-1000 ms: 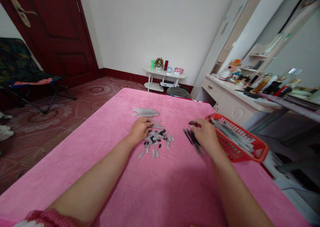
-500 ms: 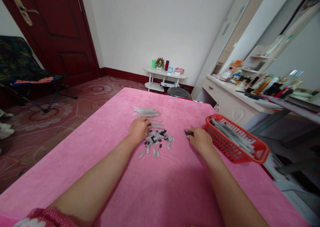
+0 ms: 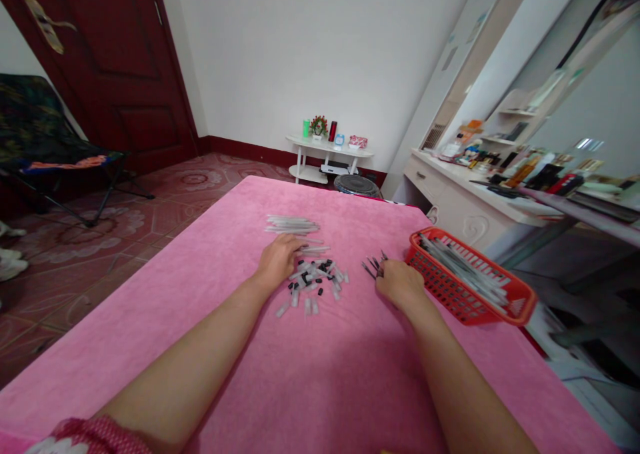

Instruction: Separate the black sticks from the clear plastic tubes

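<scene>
My left hand (image 3: 277, 264) rests on the cloth with its fingers curled over the left ends of a few thin translucent tubes (image 3: 316, 249); whether it pinches one is hidden. Beyond it lies a bundle of similar tubes (image 3: 291, 225), side by side. Close to its right is a loose pile of short clear caps (image 3: 313, 274) and small black plugs (image 3: 320, 291). My right hand (image 3: 401, 285) is closed, palm down, over several slim dark pointed pieces (image 3: 370, 267). Their tips fan out past its fingers, while the other ends are covered.
A red plastic basket (image 3: 463, 311) full of long grey-white tubes (image 3: 465, 274) stands just right of my right hand. Pink cloth (image 3: 225, 374) covers the table. At the right, a white dresser (image 3: 460, 197) carries bottles. A folding chair (image 3: 55, 154) stands at the left.
The dark pieces at my right hand have spread from a tight bunch into a fan. My left hand has barely shifted; the pile and basket stay put.
</scene>
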### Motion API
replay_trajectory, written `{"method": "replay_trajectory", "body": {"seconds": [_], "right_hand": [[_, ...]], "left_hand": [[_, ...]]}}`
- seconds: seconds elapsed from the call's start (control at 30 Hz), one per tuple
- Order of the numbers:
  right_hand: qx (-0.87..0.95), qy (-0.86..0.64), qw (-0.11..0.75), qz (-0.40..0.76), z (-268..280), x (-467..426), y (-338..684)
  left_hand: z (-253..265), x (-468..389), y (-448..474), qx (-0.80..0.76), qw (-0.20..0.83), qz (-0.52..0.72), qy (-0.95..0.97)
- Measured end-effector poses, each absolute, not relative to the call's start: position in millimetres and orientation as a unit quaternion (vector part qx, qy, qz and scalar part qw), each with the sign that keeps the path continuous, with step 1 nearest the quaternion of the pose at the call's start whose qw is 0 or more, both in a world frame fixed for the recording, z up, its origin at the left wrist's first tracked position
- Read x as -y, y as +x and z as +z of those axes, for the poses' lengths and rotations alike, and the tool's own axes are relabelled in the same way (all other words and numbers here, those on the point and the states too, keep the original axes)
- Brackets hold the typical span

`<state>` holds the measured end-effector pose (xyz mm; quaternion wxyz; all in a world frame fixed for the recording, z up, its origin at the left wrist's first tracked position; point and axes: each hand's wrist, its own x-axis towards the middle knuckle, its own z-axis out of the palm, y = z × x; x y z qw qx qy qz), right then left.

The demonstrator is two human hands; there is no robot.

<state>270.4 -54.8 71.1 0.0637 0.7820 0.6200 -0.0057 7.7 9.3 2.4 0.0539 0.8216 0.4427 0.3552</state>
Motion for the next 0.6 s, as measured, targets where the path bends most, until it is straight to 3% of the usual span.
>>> {"method": "replay_trajectory", "body": {"seconds": [0.1, 0.33, 0.6], "right_hand": [[-0.639, 0.769, 0.035, -0.002, 74.3, 56.1, 268.9], [-0.754, 0.643, -0.129, -0.036, 76.7, 58.5, 255.7], [-0.76, 0.629, -0.162, -0.031, 77.7, 60.4, 251.7]], "left_hand": [[1.6, -9.3, 7.7, -0.436, 0.057, 0.359, 0.823], [6.2, -5.7, 8.5, -0.425, 0.064, 0.365, 0.826], [6.0, -4.9, 9.9, -0.42, 0.063, 0.367, 0.828]]}}
